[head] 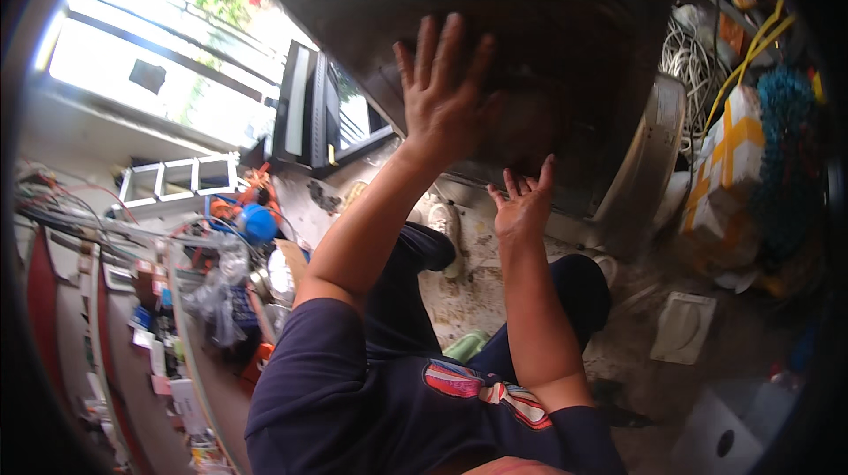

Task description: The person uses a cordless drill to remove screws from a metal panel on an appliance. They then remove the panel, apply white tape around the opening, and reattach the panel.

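A large dark box-like cabinet or appliance housing (570, 31) fills the upper middle of the view; its exact kind is not clear. My left hand (442, 94) lies over its dark face with the fingers spread, and whether the palm presses on it cannot be told. Lower and to the right, my right hand (525, 207) is turned palm up close to the bottom edge, its fingers apart and curled a little. Contact there is uncertain too. Neither hand is closed around anything.
A black-framed panel (308, 104) leans left of the housing. Shelves (179, 316) with small goods line the left side. On the right are a taped white foam box (722, 164) and coiled cable (689, 64). A pale plate (684, 328) and green slipper (467, 345) lie on the floor.
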The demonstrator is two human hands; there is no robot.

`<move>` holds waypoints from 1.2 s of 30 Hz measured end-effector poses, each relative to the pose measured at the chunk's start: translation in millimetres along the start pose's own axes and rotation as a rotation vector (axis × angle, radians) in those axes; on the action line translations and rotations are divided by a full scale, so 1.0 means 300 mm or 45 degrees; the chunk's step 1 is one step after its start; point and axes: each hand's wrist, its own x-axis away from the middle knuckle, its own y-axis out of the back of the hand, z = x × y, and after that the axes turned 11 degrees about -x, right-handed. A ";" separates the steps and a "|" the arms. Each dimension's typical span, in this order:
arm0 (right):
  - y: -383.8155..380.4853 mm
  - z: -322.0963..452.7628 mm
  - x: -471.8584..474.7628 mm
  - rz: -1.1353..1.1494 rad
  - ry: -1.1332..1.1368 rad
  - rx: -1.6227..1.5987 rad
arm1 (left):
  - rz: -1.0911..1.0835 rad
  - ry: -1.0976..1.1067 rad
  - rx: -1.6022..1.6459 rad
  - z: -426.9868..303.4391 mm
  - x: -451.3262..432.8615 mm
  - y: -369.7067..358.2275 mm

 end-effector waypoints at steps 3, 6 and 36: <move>0.018 0.025 -0.028 0.010 -0.013 0.062 | -0.057 0.082 0.094 -0.008 0.019 -0.025; 0.009 0.093 -0.023 0.057 -0.009 0.090 | -0.199 0.125 0.250 -0.034 0.010 -0.073; -0.095 0.185 0.068 -0.023 0.020 0.321 | -0.154 1.139 1.100 -0.300 0.540 -0.279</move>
